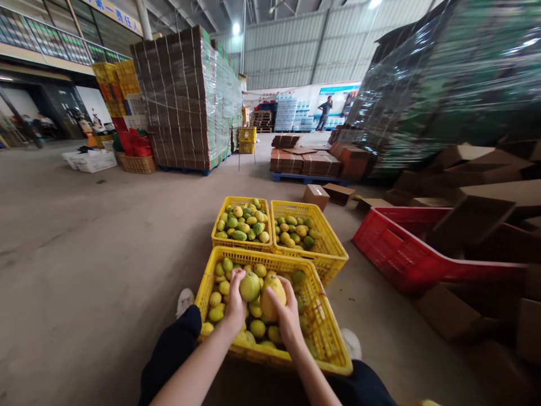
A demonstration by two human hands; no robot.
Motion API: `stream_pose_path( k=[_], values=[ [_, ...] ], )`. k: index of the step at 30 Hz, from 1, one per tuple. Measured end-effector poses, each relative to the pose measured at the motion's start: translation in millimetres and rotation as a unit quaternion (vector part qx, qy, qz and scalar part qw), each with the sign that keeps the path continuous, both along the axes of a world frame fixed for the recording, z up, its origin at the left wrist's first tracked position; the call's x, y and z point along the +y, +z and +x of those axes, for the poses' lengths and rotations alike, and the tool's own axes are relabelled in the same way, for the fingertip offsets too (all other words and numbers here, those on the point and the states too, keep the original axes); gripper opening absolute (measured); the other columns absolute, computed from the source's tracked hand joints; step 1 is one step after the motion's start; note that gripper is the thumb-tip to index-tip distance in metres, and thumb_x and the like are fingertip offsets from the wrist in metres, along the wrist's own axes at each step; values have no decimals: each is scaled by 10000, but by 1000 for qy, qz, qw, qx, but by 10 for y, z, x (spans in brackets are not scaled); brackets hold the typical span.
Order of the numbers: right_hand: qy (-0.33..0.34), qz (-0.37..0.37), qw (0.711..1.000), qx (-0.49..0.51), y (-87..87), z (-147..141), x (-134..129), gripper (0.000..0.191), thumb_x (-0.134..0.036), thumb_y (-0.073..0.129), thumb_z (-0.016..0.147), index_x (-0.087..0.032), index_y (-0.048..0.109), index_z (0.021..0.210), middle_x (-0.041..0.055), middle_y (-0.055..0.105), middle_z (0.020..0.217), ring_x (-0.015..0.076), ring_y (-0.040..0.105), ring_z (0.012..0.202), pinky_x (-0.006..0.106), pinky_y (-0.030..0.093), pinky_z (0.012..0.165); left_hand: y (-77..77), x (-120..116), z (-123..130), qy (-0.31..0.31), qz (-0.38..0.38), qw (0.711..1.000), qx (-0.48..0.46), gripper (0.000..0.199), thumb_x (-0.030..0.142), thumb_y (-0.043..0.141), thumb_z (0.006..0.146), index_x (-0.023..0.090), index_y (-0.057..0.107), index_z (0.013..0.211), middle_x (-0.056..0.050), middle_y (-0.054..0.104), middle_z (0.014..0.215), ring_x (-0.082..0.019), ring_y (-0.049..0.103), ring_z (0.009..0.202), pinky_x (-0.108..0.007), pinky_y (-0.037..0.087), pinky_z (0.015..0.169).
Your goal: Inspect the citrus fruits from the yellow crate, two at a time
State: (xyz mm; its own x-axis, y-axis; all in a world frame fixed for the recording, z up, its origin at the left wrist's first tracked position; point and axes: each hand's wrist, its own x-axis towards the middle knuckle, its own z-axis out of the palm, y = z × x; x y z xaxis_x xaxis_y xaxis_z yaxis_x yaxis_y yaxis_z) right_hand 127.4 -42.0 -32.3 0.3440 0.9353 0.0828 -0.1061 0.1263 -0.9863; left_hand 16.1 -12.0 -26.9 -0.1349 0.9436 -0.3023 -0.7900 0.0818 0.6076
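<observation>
My left hand [235,299] is closed round a roundish green fruit [249,286], which looks like a small papaya. Right beside it, my right hand [288,313] grips a larger yellow papaya [273,298], thumb across its near side. Both hands are over a yellow plastic crate [333,338] between my legs. Many green and yellow fruits [257,327] of the same sort lie in that crate, partly covered by my hands and forearms. Behind it stand two more yellow crates, the left one [218,239] heaped with fruit and the right one [332,248] partly filled.
A red crate [393,248] holding cardboard stands to the right, among loose open boxes [448,310]. Flattened cartons [321,163] lie on a blue pallet ahead. Tall wrapped stacks [177,101] rise left and right. A person [324,113] stands far back.
</observation>
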Motion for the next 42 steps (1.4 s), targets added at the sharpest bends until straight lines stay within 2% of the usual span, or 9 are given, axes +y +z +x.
stream_pose_path(
  k=[4,11,16,22,25,28,33,36,42],
  values=[
    [-18,-48,996,71,-24,-14,36,572,-396,887,461,-238,550,895,-44,610,826,162,593,750,256,507,662,8,-11,17,4,2,999,-44,166,197,658,654,183,583,801,19,601,764,-126,587,746,-212,454,728],
    [21,-74,985,153,25,35,48,392,-468,829,557,-204,607,744,-44,628,662,142,580,611,228,468,540,154,-77,7,-110,-74,986,-106,103,224,608,788,144,641,844,-43,674,759,-190,659,763,-282,514,752],
    [71,-126,968,204,5,71,118,382,-505,790,585,-179,702,764,32,738,745,246,694,783,304,547,670,74,-32,13,-124,-152,965,-174,205,322,522,904,149,620,858,-52,664,720,-214,670,768,-347,541,772],
    [154,-136,924,323,31,25,116,314,-465,687,747,-177,695,871,74,760,794,284,723,918,373,590,755,82,18,-62,-81,-136,973,-170,184,328,525,915,186,638,938,-31,658,771,-176,637,666,-308,540,677],
    [146,-148,909,360,55,59,108,277,-449,671,776,-186,687,860,60,757,762,278,734,873,381,598,724,156,36,-94,-67,-145,979,-123,191,354,613,867,194,627,970,-33,673,833,-174,642,681,-291,537,609],
    [125,-167,902,379,68,122,99,252,-441,664,793,-194,675,840,42,744,700,271,741,804,386,598,681,188,44,-103,-65,-165,979,-99,191,243,697,804,194,605,964,-16,670,802,-146,639,644,-256,540,574],
    [74,-185,877,438,122,207,58,183,-373,668,805,-196,656,853,23,744,710,211,724,665,334,586,608,146,9,-139,-169,-159,955,-186,343,414,574,891,103,602,1032,-86,684,804,-162,652,616,-257,542,535],
    [57,-209,865,452,170,242,35,128,-316,670,804,-193,645,828,5,724,644,176,681,542,286,551,521,112,4,-162,-193,-140,950,-202,366,399,506,920,88,596,1091,-102,697,831,-166,651,599,-250,513,493],
    [129,-252,855,435,184,279,31,411,-382,411,939,-137,667,730,94,707,605,179,662,494,263,515,462,43,54,-146,-155,-116,969,-151,284,199,484,921,150,588,1181,-77,707,859,-161,672,649,-247,530,565]
  ],
)
